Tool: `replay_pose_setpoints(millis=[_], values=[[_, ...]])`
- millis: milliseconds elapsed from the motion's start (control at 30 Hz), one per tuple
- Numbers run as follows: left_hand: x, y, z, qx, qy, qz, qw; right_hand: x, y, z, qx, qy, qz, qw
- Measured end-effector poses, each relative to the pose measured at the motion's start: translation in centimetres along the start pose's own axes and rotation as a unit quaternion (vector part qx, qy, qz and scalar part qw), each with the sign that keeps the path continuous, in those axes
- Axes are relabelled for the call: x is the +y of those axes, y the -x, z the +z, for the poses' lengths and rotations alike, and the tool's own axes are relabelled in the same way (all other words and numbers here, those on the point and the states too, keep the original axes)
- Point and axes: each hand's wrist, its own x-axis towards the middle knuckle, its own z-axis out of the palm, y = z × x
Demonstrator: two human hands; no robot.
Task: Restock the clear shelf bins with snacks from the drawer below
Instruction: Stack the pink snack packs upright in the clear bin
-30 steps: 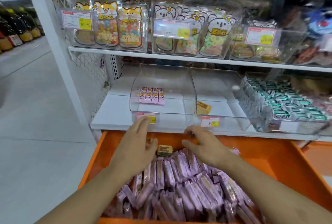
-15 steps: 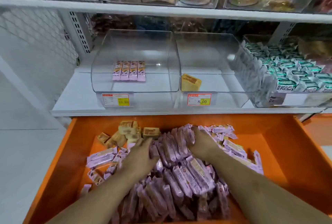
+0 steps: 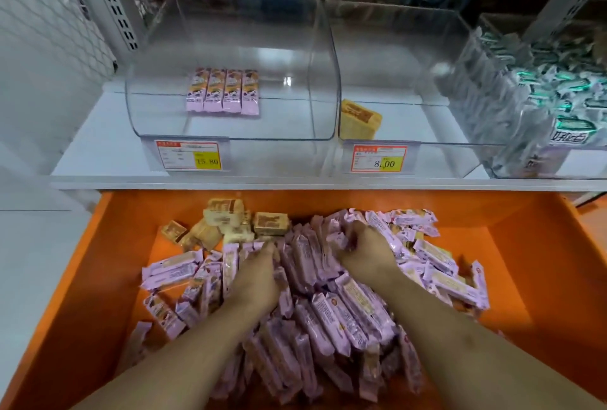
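Hands have dropped from the drawer's front edge into the heap: your left hand and right hand now curl around a clump of pink snack bars in the orange drawer. Gathering has begun; the left clear bin above holds only four bars.

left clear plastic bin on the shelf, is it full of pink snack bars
No, the left clear plastic bin holds only one row of four pink wrapped snack bars lying on its floor.
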Motion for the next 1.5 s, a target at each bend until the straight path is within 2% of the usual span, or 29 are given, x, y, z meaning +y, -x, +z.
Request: replay_pose_setpoints(millis=[100, 233, 400, 533, 633, 767, 867, 1067, 1267, 1500], values=[[0.6, 1.8, -1.9, 0.010, 0.064, 0.006, 0.998, -1.5, 1.8, -1.4, 0.001, -0.041, -0.014, 0.999], [2.0, 3.9, -6.8, 0.003, 0.172, 0.034, 0.985, -4.6, 4.4, -4.1, -0.053, -0.038, -0.057, 0.996], [4.5, 8.2, -14.8, -0.028, 0.221, 0.084, 0.971, -9.6, 8.3, -8.9, -0.064, -0.101, -0.089, 0.989], [6.3, 11.8, -18.8, -0.017, 0.339, 0.085, 0.937, -12.4, 11.3, -11.7, -0.103, -0.204, -0.121, 0.966], [6.8, 13.4, -20.2, 0.002, 0.384, 0.091, 0.919, -13.6, 13.2, -12.5, -0.132, -0.283, -0.144, 0.939], [7.6, 15.0, -20.1, -0.004, 0.493, 0.058, 0.868, -15.1, 14.5, -12.5, -0.092, -0.331, -0.153, 0.926], [8.3, 15.0, -19.9, -0.039, 0.495, 0.058, 0.866, -16.2, 14.5, -12.0, -0.073, -0.357, -0.153, 0.918], [8.2, 13.3, -20.4, -0.034, 0.505, 0.050, 0.861, -16.5, 12.9, -12.5, -0.099, -0.452, -0.123, 0.878], [8.7, 12.1, -21.3, -0.004, 0.523, 0.045, 0.851, -17.0, 12.6, -12.8, -0.073, -0.366, -0.149, 0.916], [9.0, 12.0, -22.4, -0.007, 0.530, 0.043, 0.847, -17.5, 12.9, -12.8, -0.047, -0.341, -0.179, 0.922]])
